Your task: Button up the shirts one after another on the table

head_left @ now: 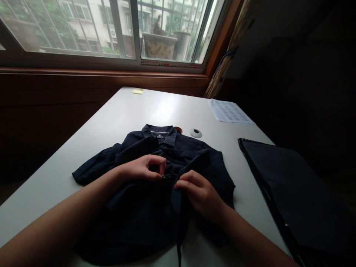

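Observation:
A dark navy collared shirt (133,207) lies spread on the white table, its collar (159,134) toward the window and its front partly open. Over the middle of the shirt, my left hand (146,167) is closed in a pinch, thumb against forefinger. A tiny, shiny thing shows at its fingertips, too small to name. Just to the right, my right hand (196,189) pinches the edge of the shirt's front panel, which is lifted and hangs down toward me.
More folded dark cloth (300,189) lies along the table's right edge. Printed papers (230,112) rest at the back right. A round cable grommet (196,133) sits beyond the shirt, partly near a brown round object (178,129). A yellow sticky note (137,91) is at the far edge.

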Tool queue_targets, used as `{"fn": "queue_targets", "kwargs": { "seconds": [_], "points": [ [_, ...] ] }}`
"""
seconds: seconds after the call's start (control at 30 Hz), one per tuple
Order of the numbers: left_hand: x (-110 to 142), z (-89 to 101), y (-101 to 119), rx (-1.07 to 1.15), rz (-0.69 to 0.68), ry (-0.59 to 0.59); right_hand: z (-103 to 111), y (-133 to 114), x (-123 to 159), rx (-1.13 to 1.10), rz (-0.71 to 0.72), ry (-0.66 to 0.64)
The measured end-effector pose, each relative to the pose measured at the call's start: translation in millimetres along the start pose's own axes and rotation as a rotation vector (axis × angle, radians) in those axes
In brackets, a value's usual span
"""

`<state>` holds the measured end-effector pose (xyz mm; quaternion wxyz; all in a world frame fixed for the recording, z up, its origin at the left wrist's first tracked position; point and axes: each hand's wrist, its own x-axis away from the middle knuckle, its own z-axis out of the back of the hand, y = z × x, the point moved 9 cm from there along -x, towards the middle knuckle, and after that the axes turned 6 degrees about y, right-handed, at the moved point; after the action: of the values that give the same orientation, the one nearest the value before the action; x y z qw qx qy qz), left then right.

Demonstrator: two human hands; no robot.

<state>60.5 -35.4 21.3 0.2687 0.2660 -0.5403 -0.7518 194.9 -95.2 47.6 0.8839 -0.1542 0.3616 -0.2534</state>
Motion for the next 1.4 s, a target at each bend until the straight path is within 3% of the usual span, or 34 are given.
{"fn": "queue_targets", "kwargs": {
  "seconds": [0.17,0.43,1.4],
  "points": [
    [0.3,1.5,-1.2,0.055,0.011,0.012,16.2,6.2,2.5,-0.201,-0.093,0.116],
    [0.1,3.5,-2.3,0.095,0.0,0.019,31.2,4.7,3.6,-0.214,-0.106,0.228],
    [0.6,4.0,-5.6,0.071,0.046,0.033,21.6,2.0,2.3,-0.229,-0.047,0.171]
  ]
}}
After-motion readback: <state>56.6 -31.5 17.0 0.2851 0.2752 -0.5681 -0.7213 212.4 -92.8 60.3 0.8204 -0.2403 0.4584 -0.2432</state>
